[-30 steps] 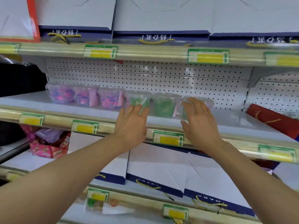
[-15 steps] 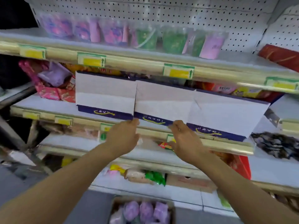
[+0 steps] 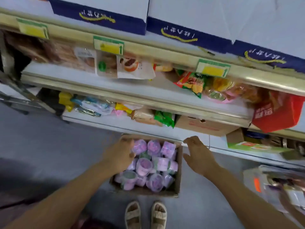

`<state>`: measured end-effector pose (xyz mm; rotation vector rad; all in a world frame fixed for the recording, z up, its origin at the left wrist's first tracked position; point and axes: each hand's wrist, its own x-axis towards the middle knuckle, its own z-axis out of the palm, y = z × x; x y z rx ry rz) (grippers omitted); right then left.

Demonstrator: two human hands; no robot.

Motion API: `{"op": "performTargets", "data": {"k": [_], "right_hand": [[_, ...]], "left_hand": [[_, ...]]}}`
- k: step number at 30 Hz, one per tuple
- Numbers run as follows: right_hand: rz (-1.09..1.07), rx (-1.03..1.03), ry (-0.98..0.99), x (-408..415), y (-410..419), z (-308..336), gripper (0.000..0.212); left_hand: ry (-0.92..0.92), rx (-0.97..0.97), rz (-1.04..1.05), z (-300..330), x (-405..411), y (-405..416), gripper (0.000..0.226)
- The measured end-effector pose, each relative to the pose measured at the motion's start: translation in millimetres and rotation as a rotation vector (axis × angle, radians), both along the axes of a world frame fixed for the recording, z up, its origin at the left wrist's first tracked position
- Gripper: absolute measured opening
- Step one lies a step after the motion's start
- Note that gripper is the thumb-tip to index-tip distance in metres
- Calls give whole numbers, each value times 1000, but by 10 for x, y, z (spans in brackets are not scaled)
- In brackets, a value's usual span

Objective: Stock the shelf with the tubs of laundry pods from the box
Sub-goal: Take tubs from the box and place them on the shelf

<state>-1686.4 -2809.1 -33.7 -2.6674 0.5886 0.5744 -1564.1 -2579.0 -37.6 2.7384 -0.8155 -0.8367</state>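
A brown cardboard box (image 3: 179, 169) stands on the grey floor below me, filled with several clear tubs of laundry pods (image 3: 145, 164), mostly purple and pink, some lying on their sides. My left hand (image 3: 119, 156) hovers over the box's left side, fingers loosely bent, close to the top-left tubs; it holds nothing. My right hand (image 3: 197, 154) is just right of the box's right wall, fingers relaxed and empty. The shelf row with the placed tubs is out of view above.
Shelves of snack packets (image 3: 193, 83) run across the upper half, with white and navy gift boxes (image 3: 189, 23) on top. A red bag (image 3: 277, 111) hangs at right, a carton (image 3: 203, 125) sits on the lowest shelf. My sandalled feet (image 3: 145, 215) stand just behind the box.
My view has swung down from the tub shelf to the floor box. Both hands dropped from the shelf's front edge to the box, empty throughout.
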Motion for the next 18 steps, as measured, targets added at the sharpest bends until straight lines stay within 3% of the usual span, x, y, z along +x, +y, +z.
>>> {"op": "performTargets", "data": {"k": [6, 11, 16, 18], "right_hand": [[-80, 87, 134, -206, 41, -1272, 52], [-226, 201, 184, -305, 35, -2469, 37], [-422, 304, 116, -253, 64, -3494, 61], [-516, 359, 122, -203, 62, -3872, 69]], "left_hand": [[177, 101, 163, -1199, -377, 111, 30], [306, 113, 256, -2312, -633, 25, 45], [334, 91, 327, -3417, -722, -114, 60], [327, 106, 403, -3784, -684, -191, 55]]}}
